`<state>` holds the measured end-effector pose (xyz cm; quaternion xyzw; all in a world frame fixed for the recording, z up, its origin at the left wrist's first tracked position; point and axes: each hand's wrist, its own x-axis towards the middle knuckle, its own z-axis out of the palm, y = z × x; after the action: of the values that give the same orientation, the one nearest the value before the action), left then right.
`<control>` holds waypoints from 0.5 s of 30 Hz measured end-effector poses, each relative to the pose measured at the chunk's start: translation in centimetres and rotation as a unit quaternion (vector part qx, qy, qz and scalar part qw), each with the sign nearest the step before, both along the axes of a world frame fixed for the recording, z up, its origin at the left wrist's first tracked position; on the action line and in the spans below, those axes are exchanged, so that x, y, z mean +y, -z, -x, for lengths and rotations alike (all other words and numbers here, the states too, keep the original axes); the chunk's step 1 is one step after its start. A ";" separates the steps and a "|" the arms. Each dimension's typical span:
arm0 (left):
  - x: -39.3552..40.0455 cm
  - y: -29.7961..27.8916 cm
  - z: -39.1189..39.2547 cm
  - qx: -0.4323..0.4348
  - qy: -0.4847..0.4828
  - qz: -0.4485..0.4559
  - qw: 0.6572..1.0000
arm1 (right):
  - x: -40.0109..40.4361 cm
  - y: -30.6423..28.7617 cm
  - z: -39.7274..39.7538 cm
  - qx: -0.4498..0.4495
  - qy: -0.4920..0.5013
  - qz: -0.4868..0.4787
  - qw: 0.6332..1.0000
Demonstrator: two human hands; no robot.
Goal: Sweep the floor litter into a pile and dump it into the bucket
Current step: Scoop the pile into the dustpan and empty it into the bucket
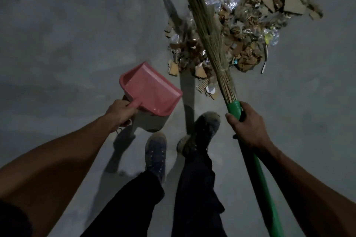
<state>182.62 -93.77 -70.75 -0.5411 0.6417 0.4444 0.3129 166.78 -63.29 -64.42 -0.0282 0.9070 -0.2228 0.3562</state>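
- No brand, label or readable writing shows on anything; the light is dim and the small printed scraps in the litter are too blurred to make out.
- The left hand (120, 112) is curled round the handle of a pink dustpan (152, 90), held above the floor (67, 44) with its open mouth turned to the far right, towards the litter.
- Under the dustpan sits a grey rounded shape, mostly hidden by the pan; I cannot tell what it is.
- The right hand (248, 129) grips the green handle (256, 169) of a broom (208, 34), fingers wrapped right around it just below where the straw bristles are bound in.
- The handle's near end is cut off by the bottom edge; the bristle tips run out past the top edge, so their ends cannot be seen.
- The litter pile (240, 30) lies on the floor at far right, beneath and beside the bristles: torn cardboard, crumpled clear plastic, brown scraps and a dark strap or two.
- Whether the bristles touch the pile is unclear.
- Two dusty shoes (200, 130) and dark trouser legs stand near centre, between the arms.
- No bucket can be clearly made out.
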 end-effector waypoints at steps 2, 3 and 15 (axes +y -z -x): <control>0.0 1.3 0.7 -0.005 0.018 0.002 1.000 | -0.4 1.4 1.0 0.007 0.013 0.018 1.000; -0.2 1.8 1.0 -0.008 0.035 0.003 0.999 | -0.5 2.1 1.6 0.012 0.019 0.024 0.999; 1.4 5.1 13.4 0.034 0.113 -0.012 0.993 | -1.7 6.9 17.7 0.068 -0.008 -0.024 0.997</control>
<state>169.27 -92.36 -75.86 -0.4464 0.7033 0.4320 0.3457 149.09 -64.98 -71.32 -0.0416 0.9341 -0.1954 0.2957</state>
